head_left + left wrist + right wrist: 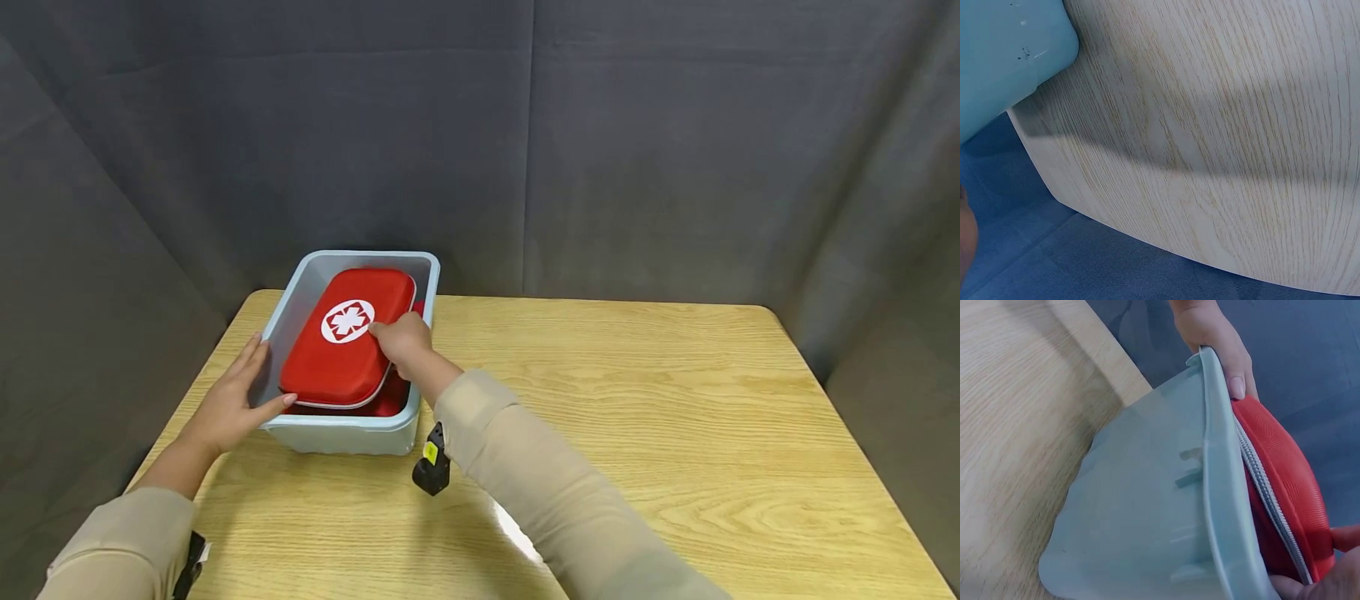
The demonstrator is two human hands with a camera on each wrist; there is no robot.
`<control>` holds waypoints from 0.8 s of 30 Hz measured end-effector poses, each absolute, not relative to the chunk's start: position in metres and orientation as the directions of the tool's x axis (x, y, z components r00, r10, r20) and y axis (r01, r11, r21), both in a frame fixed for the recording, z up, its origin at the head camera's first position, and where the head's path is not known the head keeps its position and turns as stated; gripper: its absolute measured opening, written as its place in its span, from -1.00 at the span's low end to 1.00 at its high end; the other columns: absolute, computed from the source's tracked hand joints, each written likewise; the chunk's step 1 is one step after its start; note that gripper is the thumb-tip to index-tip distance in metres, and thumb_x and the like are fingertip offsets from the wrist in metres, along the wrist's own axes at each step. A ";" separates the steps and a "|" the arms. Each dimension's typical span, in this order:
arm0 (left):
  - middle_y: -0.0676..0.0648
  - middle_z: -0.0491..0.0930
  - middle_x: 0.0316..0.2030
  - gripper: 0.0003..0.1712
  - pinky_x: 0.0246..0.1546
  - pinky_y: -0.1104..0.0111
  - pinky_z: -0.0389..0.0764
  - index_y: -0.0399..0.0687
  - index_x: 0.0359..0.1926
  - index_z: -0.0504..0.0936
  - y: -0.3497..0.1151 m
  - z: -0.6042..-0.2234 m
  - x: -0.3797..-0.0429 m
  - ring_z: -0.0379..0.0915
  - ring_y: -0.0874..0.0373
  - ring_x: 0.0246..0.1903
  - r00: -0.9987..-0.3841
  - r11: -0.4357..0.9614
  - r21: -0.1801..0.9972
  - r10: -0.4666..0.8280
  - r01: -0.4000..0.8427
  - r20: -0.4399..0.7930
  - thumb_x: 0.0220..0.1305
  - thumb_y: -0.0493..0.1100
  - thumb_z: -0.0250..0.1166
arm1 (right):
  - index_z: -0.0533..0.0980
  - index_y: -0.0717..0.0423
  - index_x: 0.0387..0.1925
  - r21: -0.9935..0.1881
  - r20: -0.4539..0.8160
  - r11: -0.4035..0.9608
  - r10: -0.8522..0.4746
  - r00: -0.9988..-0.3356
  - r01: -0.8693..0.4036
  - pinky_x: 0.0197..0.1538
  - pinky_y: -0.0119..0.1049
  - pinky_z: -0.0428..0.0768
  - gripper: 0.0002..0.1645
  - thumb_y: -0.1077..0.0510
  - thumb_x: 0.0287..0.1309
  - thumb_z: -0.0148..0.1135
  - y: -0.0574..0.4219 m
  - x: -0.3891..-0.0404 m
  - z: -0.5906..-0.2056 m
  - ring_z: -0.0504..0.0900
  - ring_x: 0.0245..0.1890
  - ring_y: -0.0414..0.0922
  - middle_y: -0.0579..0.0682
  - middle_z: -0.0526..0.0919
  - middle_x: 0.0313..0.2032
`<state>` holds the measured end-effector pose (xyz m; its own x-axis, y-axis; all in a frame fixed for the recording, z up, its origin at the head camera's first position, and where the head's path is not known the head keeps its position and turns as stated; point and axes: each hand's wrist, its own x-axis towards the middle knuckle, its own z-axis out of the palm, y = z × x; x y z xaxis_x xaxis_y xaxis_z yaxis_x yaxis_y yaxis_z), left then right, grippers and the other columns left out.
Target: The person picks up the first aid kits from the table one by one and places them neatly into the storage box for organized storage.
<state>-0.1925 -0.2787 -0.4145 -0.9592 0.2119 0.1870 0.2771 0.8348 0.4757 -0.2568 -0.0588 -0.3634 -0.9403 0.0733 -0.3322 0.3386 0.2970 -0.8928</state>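
Observation:
A red zippered first-aid case (315,354) with a white emblem lies tilted inside a pale blue plastic bin (337,435), on the table's left side. My right hand (405,340) grips the case's right edge, thumb on top and fingers underneath. Along the bin's left front corner rests my left hand (228,408), fingers straight on the left rim. Its thumb reaches over the front rim to the case's near corner. More red material (390,398) shows beneath the case; its kind is hidden. In the right wrist view, a grey zip runs round the case (1282,472).
The bin stands on a light wood-grain table (637,417), near its left and back edges. Dark grey curtains (480,150) hang behind and at both sides. A black wrist camera (432,462) hangs beneath the right sleeve.

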 end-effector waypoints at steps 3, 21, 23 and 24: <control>-0.20 -0.20 0.29 -0.04 -0.04 -0.16 0.12 -0.29 0.28 -0.10 -0.278 -0.413 -0.192 -0.15 -0.23 0.19 -0.961 0.836 0.476 0.212 0.272 0.177 0.03 0.08 0.18 | 0.40 0.33 -0.22 -0.888 -0.312 0.332 0.072 -0.947 0.317 -0.37 -0.30 0.54 -0.66 0.20 -0.03 0.21 -0.057 -0.255 -0.361 0.51 -0.47 -0.09 0.05 0.45 -0.44; -0.23 -0.21 0.29 -0.03 -0.05 -0.20 0.09 -0.27 0.29 -0.13 -0.276 -0.416 -0.199 -0.16 -0.27 0.18 -0.968 0.845 0.474 0.204 0.249 0.144 0.05 0.13 0.14 | 0.38 0.34 -0.18 -0.941 -0.193 0.284 0.003 -0.981 0.186 -0.45 -0.37 0.55 -0.69 0.22 0.03 0.10 -0.019 -0.248 -0.359 0.57 -0.47 -0.02 0.09 0.46 -0.40; -0.22 -0.22 0.29 -0.04 -0.05 -0.20 0.08 -0.27 0.29 -0.13 -0.276 -0.416 -0.198 -0.17 -0.27 0.19 -0.967 0.842 0.476 0.207 0.253 0.147 0.06 0.12 0.14 | 0.36 0.34 -0.11 -0.950 -0.186 0.254 -0.002 -0.982 0.180 -0.46 -0.41 0.54 -0.63 0.22 0.03 0.10 -0.015 -0.250 -0.359 0.54 -0.53 -0.08 0.10 0.46 -0.37; -0.22 -0.23 0.29 -0.04 -0.04 -0.20 0.07 -0.27 0.29 -0.13 -0.277 -0.416 -0.197 -0.18 -0.27 0.19 -0.967 0.839 0.481 0.209 0.254 0.146 0.06 0.12 0.14 | 0.36 0.34 -0.08 -0.955 -0.180 0.239 -0.007 -0.984 0.173 -0.45 -0.42 0.53 -0.60 0.22 0.03 0.10 -0.013 -0.251 -0.360 0.52 -0.54 -0.12 0.09 0.46 -0.34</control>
